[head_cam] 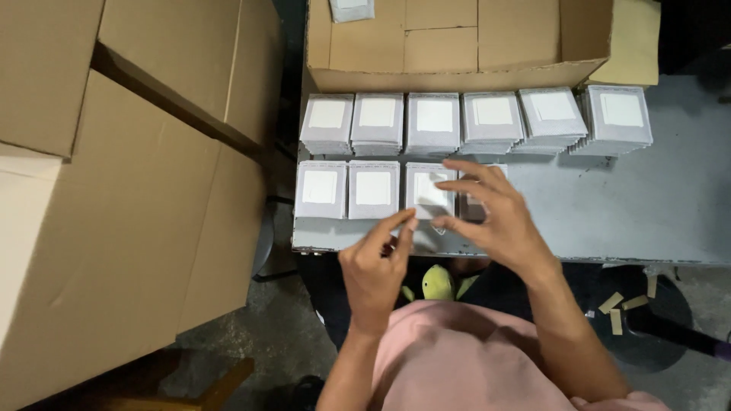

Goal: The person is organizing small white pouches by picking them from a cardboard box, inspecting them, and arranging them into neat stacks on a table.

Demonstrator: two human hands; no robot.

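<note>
the right hand (495, 217) covers most of the fourth grey packet (478, 199) in the near row, so only slivers of it show between the fingers. the clear sleeve (426, 228) pinched between both hands is blurred and see-through; its edges are hard to trace. the left hand (377, 266) hides the table's front edge (320, 242) beneath it. the open carton (457, 46) runs off the top of the picture, as does a loose packet (352, 9) inside it. the big cardboard boxes (114, 190) are cut by the left edge. small tan strips (617, 308) on the dark stool are too small to identify.
</note>
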